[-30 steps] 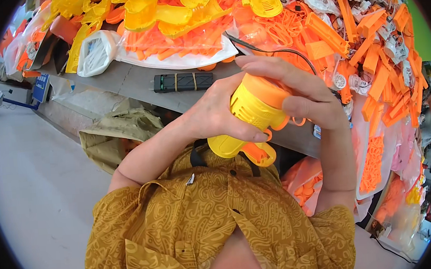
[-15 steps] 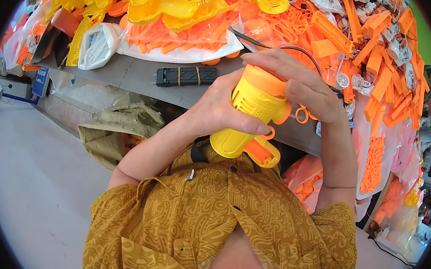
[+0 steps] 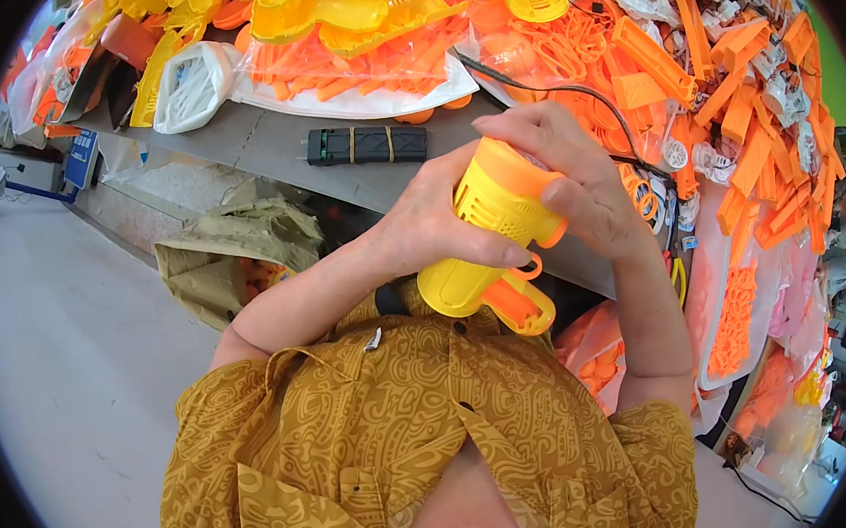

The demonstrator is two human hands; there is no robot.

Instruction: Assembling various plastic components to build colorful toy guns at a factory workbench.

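Observation:
In front of my chest I hold a yellow plastic toy gun (image 3: 482, 201) with an orange cap (image 3: 516, 166) on its upper end. My left hand (image 3: 439, 214) wraps round its yellow barrel, thumb across the near side. The fingers of my right hand (image 3: 573, 170) curve over the orange cap and press on it; its palm side is partly hidden. Below the barrel hang a yellow and orange handle (image 3: 519, 301) and a small orange ring (image 3: 529, 268).
On the grey table (image 3: 267, 142) lies a black block with rubber bands (image 3: 366, 145). Yellow shells (image 3: 327, 16), orange parts (image 3: 351, 73) and a heap of orange and white pieces (image 3: 745, 94) stand beyond. A dark cable (image 3: 568, 89) crosses them. An open sack (image 3: 235, 238) sits at left.
The toy gun has shifted slightly down and right in my left hand. My right hand has moved a little left and down, with its fingers still on the orange cap.

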